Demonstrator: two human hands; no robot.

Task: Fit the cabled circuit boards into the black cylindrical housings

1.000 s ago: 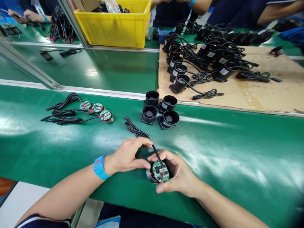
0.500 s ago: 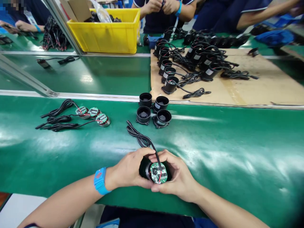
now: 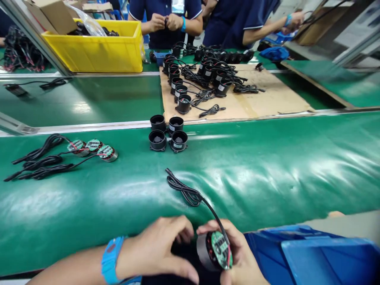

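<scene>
Tilted on its side, a small motor (image 3: 206, 250) with a green circuit board on its end is gripped by my right hand (image 3: 242, 253). Its black cable (image 3: 185, 190) rises from the board and lies bundled on the green table mat. My left hand (image 3: 160, 249), with a blue wristband, is just left of the motor; its thumb and fingers are spread apart with nothing between them. Three similar motors with circuit boards (image 3: 107, 153) and bundled cables lie at the left. Several black round housings (image 3: 157, 140) stand upright in a cluster ahead of my hands.
Beyond the mat, a cardboard sheet (image 3: 267, 101) bears several housings with cables. A yellow bin (image 3: 97, 53) stands at the back left. Blue plastic bins (image 3: 323, 253) are at the lower right. Co-workers (image 3: 175, 23) work across the bench near a metal frame post (image 3: 38, 35).
My left hand has come off the motor, which my right hand now holds tilted nearer to me. The view has swung right, bringing the blue bins into sight.
</scene>
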